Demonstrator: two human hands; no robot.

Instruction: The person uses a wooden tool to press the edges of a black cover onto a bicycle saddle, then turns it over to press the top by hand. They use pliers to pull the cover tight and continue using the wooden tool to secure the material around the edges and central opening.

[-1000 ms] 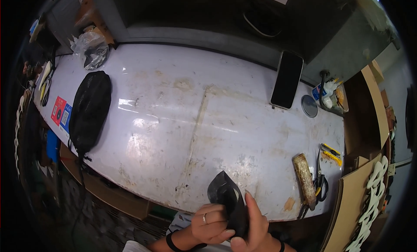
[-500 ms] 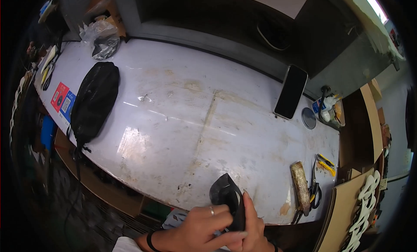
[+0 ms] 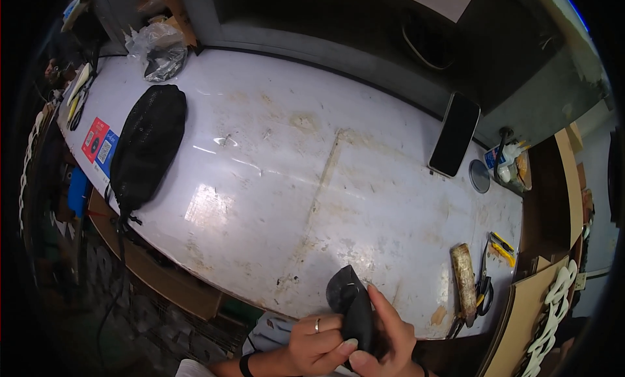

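Observation:
At the near edge of the table, both hands hold a black piece of thin, bendable material [image 3: 357, 315], curved round with a pointed upper corner; its exact kind cannot be made out. My left hand [image 3: 318, 343], with a ring on one finger, has its fingers curled and its thumb pressed at the piece's lower left side. My right hand [image 3: 394, 330] lies along the right side, forefinger stretched up beside it and thumb pressing low down near the left thumb. Part of the piece is hidden behind the fingers.
A black drawstring bag [image 3: 148, 146] lies on the left of the white table [image 3: 260, 201], beside a red and blue card [image 3: 99, 143]. At right are a phone [image 3: 455, 135], a round grey lid [image 3: 479, 176], a worn cylindrical piece [image 3: 464, 282], scissors [image 3: 484, 292] and a yellow cutter [image 3: 502, 248].
My left fingers have come out of the black piece's opening and now pinch its lower side. The piece looks more folded together. The whole view has shifted slightly.

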